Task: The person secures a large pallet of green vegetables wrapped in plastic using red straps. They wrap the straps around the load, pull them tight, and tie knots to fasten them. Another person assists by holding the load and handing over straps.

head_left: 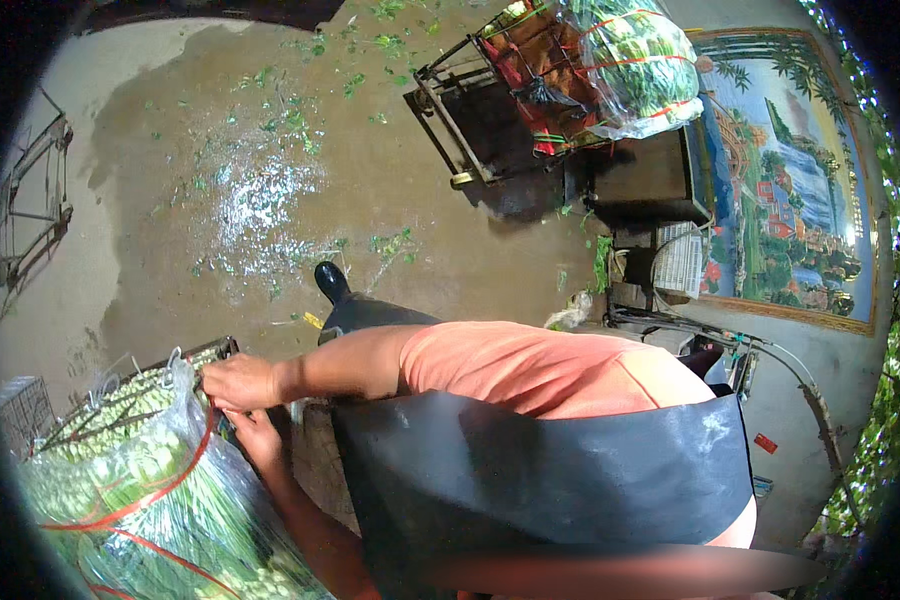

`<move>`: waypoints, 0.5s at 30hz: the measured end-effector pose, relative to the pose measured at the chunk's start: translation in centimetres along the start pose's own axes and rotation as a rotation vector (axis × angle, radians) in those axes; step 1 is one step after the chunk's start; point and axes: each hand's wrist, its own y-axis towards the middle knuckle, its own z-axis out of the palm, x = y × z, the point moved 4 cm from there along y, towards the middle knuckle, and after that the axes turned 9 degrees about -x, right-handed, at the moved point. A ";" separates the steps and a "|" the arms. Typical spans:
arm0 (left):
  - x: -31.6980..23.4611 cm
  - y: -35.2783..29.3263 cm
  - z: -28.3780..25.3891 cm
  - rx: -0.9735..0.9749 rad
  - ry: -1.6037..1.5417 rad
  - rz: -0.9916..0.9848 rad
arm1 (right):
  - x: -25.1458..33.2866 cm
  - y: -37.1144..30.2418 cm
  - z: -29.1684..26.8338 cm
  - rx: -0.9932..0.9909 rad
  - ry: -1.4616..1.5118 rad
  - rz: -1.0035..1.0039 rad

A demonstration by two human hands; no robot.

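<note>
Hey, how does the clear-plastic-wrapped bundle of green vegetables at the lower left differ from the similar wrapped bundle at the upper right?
The lower-left plastic-wrapped green bundle has the person's right hand and left hand at its edge; no hand is at the upper-right plastic-wrapped green bundle.
The lower-left bundle looks larger in the picture; the upper-right one looks smaller, being farther away.
Both have clear wrapping and red straps.

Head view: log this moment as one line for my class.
right hand: at red strap | left hand: beside right hand | plastic-wrapped green bundle: strapped, lower left | grip: unclear
</note>
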 end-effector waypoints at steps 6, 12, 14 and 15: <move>2.3 0.2 -0.5 0.002 0.025 0.075 | 1.6 0.2 2.1 -0.111 -0.074 0.101; 2.5 -0.2 0.6 -0.053 0.056 0.130 | 0.5 0.1 2.2 -0.075 -0.035 0.114; 3.8 0.5 0.7 0.135 -0.057 0.080 | -0.2 1.5 1.3 0.332 -0.008 0.169; 4.8 0.1 -0.3 0.130 -0.093 0.052 | 0.6 2.4 0.8 0.552 0.044 0.163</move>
